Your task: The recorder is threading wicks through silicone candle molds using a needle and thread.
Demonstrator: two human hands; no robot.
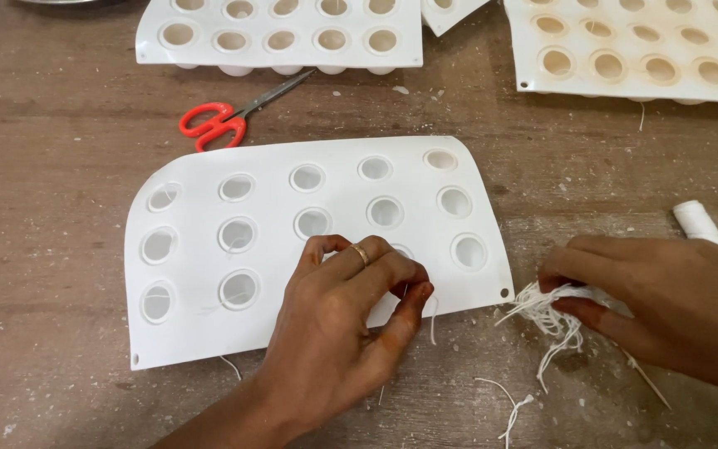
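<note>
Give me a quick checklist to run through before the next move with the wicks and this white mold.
1. Left hand has a wick pinched: ok, a thin white wick hangs from its fingertips.
2. White mold lies flat on the table: ok.
3. Cavity under the left hand is free: cannot tell, the hand hides it.
4. Spare wicks within reach: ok, right hand grips a bundle of wicks.
5. Scissors clear of the hands: ok, they lie above the mold.
6. Loose wick pieces off the mold: ok, they lie on the table.
</note>
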